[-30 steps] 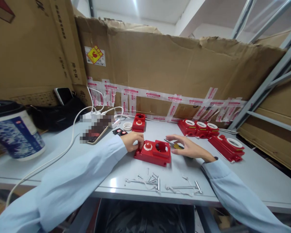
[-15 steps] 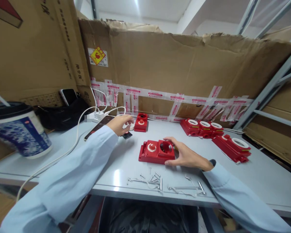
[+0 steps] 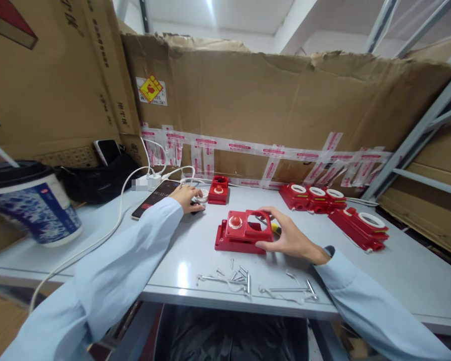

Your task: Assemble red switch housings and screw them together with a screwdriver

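The right hand (image 3: 291, 238) pinches a red cover (image 3: 244, 228) tilted above its red base (image 3: 229, 245); the left hand (image 3: 188, 198) is at the white rings (image 3: 203, 195), its grip unclear.

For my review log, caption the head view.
Right hand holds a red cover partly raised off its base; left hand is by a white ring.

The pale grey table (image 3: 195, 240) carries a red housing (image 3: 240, 238) mid-table; loose screws (image 3: 244, 270) and T-shaped metal pieces (image 3: 248, 287) lie along its near edge; farther back sit white rings (image 3: 203, 194) and another red unit (image 3: 218, 194); a phone (image 3: 150, 199), pouch (image 3: 93, 183) and patterned cup (image 3: 37, 210) stay left; four more units (image 3: 317, 204) sit right.
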The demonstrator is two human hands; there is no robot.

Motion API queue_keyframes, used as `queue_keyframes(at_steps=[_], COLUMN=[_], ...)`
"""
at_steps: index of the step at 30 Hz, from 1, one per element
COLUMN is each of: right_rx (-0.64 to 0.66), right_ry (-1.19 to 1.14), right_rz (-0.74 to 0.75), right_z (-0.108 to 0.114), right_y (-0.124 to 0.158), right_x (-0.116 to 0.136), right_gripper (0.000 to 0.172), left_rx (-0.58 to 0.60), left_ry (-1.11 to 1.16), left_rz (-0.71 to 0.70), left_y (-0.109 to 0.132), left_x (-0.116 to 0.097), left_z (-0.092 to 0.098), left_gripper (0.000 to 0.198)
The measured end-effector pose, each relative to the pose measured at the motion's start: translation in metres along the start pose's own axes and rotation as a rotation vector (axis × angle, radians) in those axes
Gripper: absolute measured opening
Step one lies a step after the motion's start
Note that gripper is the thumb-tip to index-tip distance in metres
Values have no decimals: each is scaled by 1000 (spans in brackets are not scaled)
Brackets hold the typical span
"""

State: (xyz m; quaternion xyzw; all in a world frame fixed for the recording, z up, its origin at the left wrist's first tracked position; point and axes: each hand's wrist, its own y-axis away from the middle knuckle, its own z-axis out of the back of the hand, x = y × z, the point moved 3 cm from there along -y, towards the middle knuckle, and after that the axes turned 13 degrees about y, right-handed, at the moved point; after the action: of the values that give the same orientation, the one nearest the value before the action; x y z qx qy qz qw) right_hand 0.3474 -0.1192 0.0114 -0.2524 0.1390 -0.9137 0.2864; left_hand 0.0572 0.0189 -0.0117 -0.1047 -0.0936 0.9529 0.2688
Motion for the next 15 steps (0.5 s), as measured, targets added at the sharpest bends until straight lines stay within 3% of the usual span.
queue_keyframes(at_steps=[6, 11, 15], right_rx=[-130, -213, -252], right_ry=[3, -88, -158], right_rz=[-12, -19, -10], right_z=[1, 1, 2], right_y=[2, 2, 2], right_x=[-6, -7, -6], right_gripper=[64, 66, 68], left_rx=[69, -68, -87], left_ry=[62, 67, 87], left_rz=[52, 37, 51], left_y=[3, -5, -12], left_x=[6, 3, 0], left_z=[3, -7, -17], left_gripper=[52, 50, 35])
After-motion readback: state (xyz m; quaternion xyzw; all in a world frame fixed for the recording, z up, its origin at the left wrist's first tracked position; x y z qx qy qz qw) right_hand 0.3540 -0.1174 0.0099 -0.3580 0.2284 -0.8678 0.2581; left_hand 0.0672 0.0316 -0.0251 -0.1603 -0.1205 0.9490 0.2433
